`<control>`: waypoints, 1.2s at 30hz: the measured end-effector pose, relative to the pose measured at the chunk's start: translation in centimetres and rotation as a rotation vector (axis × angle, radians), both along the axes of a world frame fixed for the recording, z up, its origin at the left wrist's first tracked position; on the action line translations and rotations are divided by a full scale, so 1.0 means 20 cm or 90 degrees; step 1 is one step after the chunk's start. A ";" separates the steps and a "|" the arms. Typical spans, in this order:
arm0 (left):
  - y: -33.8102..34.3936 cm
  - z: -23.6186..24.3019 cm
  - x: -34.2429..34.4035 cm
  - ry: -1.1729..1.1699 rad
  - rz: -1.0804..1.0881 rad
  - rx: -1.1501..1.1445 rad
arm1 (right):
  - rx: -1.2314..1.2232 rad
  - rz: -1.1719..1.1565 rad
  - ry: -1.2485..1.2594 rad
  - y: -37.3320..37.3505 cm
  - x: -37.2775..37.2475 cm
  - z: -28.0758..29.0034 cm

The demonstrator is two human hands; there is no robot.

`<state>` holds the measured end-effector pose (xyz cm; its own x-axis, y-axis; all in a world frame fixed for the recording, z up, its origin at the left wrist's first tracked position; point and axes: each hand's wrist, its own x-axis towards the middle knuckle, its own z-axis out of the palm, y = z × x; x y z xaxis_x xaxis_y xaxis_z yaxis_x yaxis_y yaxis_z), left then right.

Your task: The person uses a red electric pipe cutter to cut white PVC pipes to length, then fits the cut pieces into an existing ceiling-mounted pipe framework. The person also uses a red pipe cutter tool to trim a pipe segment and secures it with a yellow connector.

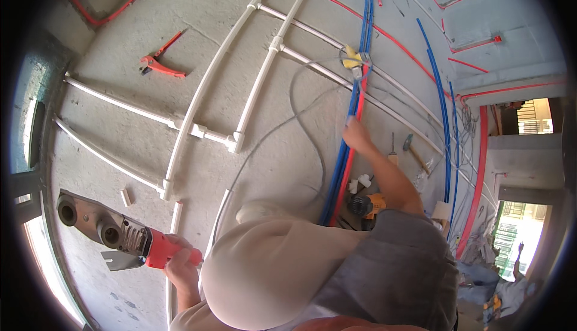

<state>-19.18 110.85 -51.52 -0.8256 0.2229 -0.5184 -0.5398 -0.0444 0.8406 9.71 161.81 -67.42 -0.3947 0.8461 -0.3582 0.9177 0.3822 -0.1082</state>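
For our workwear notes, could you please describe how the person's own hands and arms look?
The left hand and right hand are bare, without gloves. The right forearm is uncovered up to a grey sleeve near the elbow; a left sleeve cannot be made out.

- Tool (pixel 90 218), lower left: dull metal body, smooth red plastic handle (pixel 157 248).
- Blue pipes (pixel 340 178), right of centre: smooth plastic, slight sheen.
- White pipes (pixel 204 81), upper left and centre: smooth, plastic-looking, softly glossy.
- Floor (pixel 270 178): rough, matt concrete.
- Cutter (pixel 161 68), upper left: smooth red finish.
- Hammer (pixel 419 155), right of centre: wooden-looking shaft.
- Trousers (pixel 264 265), lower centre: matt cloth.
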 end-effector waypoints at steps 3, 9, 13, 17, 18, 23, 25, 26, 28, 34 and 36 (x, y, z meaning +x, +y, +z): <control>0.02 0.00 0.00 -0.002 0.014 0.010 | -0.045 -0.191 0.009 -0.16 0.28 -0.02; 0.05 -0.04 -0.02 0.017 -0.055 0.003 | 0.055 -0.143 0.142 -0.17 0.55 -0.22; -0.02 -0.06 -0.03 0.026 -0.092 -0.014 | 0.250 -0.220 0.104 0.09 0.77 -0.11; -0.08 -0.08 -0.05 0.002 -0.139 0.033 | 0.273 -0.351 0.132 0.48 0.78 0.07; -0.09 -0.08 -0.05 0.000 -0.153 0.045 | 0.283 -0.335 0.145 0.52 0.77 0.11; -0.08 -0.06 -0.06 -0.038 -0.098 0.087 | 0.356 -0.307 0.266 0.47 0.74 0.28; -0.06 -0.06 -0.06 -0.051 -0.073 0.115 | 0.413 -0.256 0.319 0.40 0.74 0.37; -0.06 -0.06 -0.06 -0.064 -0.070 0.116 | 0.294 -0.354 0.325 0.33 0.75 0.40; -0.04 -0.08 -0.06 -0.070 -0.041 0.118 | 0.112 -0.501 0.360 0.19 0.75 0.45; -0.06 -0.20 -0.08 -0.091 -0.055 0.110 | -0.087 -0.487 0.538 -0.53 0.87 0.40; -0.07 -0.21 -0.07 -0.119 -0.056 0.100 | -0.043 -0.470 0.493 -0.52 0.94 0.44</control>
<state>-20.61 109.41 -55.72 -0.6927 0.3795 -0.6133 -0.6925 -0.1127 0.7125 28.46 151.48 -58.58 0.0662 0.9564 -0.2844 0.5921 -0.2671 -0.7604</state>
